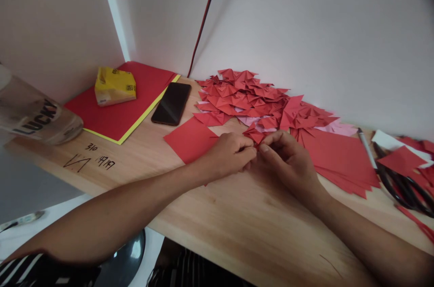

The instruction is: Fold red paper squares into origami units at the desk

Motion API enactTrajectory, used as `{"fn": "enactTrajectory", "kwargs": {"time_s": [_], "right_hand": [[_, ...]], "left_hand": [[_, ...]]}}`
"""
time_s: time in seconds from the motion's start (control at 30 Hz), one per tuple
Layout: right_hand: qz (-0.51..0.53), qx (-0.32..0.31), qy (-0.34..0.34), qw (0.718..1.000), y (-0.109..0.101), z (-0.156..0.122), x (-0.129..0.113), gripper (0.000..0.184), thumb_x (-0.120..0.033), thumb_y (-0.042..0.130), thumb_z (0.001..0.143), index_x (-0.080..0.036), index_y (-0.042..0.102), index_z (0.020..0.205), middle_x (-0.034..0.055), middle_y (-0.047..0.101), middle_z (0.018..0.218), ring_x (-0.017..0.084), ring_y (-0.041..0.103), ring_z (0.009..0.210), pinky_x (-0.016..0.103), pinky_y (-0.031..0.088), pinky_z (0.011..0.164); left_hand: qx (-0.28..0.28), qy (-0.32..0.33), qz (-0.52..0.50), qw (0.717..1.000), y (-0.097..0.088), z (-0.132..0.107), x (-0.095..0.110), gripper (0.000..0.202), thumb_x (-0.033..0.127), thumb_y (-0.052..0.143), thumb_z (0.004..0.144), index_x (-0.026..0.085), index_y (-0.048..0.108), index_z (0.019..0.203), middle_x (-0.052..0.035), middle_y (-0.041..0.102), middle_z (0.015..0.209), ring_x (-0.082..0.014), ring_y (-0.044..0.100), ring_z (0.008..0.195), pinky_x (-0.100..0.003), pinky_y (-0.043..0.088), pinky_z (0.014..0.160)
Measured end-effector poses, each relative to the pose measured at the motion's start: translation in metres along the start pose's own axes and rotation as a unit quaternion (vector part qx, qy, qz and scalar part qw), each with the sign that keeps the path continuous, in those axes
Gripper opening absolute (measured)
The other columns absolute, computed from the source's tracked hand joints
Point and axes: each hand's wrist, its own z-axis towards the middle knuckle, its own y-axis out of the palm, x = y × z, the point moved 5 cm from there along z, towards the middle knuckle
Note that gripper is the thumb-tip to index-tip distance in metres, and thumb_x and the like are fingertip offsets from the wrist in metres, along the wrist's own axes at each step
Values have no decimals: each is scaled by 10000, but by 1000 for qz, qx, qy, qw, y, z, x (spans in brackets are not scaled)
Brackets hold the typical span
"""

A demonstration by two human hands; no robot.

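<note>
My left hand [228, 153] and my right hand [289, 160] meet at the middle of a wooden table [237, 214]. Both pinch a small folded red paper piece [257, 136] between fingertips and thumbs. Just behind the hands lies a heap of folded red paper shapes [251, 97], with a few pink ones among them. A flat red paper square [189, 140] lies under my left hand. A stack of red sheets [339, 158] lies to the right of my right hand.
A black phone [172, 103] lies at the back left beside a red and yellow paper pad [118, 113] bearing a yellow packet [115, 86]. A clear bottle [34, 115] lies at far left. A pen [366, 148] and black scissors [403, 185] rest at right. White walls stand behind.
</note>
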Motion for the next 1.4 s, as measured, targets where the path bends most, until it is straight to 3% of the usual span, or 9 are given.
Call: {"fn": "enactTrajectory", "kwargs": {"time_s": [0.13,0.33,0.57,0.9,1.4], "right_hand": [[29,7,7,1000,-1,2,5,209,-363,647,886,-225,496,843,-24,540,734,112,542,610,243,448,527],[35,-37,32,998,3,2,8,193,-361,614,912,-214,502,858,-20,549,725,113,543,623,247,435,546],[63,-21,37,997,2,2,8,195,-358,626,904,-223,485,916,-22,564,751,123,564,639,250,444,549],[-23,-88,10,996,5,2,5,228,-352,546,959,-207,544,783,-20,522,697,115,465,617,258,377,564],[-61,-83,24,994,2,2,11,258,-371,530,954,-211,520,751,-26,453,664,126,405,607,276,326,553]], "left_hand": [[14,-7,-32,999,-3,1,0,218,188,456,827,148,575,648,4,592,562,-76,534,479,-181,406,466],[17,-4,-37,999,-3,2,-1,227,188,460,828,150,570,634,8,583,568,-73,533,482,-182,411,465],[18,7,-39,999,-4,1,1,230,188,456,836,147,572,642,7,587,600,-68,535,491,-187,417,479],[-10,-1,-22,1000,-2,2,-1,217,189,453,831,140,583,664,1,595,582,-77,541,487,-190,425,479],[-5,14,27,1000,-1,0,3,224,176,464,817,141,613,653,-3,615,590,-82,568,558,-185,434,545]]}}
